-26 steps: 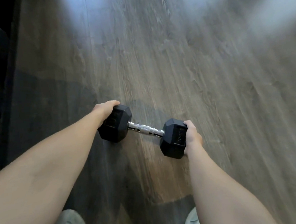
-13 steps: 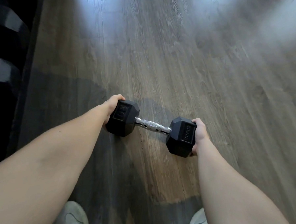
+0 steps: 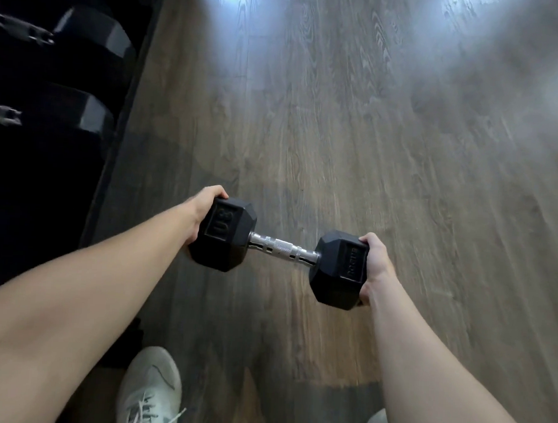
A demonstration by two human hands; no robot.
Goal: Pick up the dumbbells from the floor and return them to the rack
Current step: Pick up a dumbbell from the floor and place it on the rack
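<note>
Head view: you hold one black hexagonal rubber dumbbell with a knurled chrome handle (image 3: 282, 247) above the grey-brown wood-grain floor (image 3: 357, 118). Your left hand (image 3: 203, 212) cups the outer face of its left head; your right hand (image 3: 375, 265) cups the right head. Neither touches the handle. Two dark hexagonal dumbbells (image 3: 89, 36) sit on the black rack (image 3: 47, 173) at left, both partly cut off and deep in shadow. Two pale laced sneakers (image 3: 148, 389) show below, the right one mostly cropped. The embossed lettering is hard to read.
</note>
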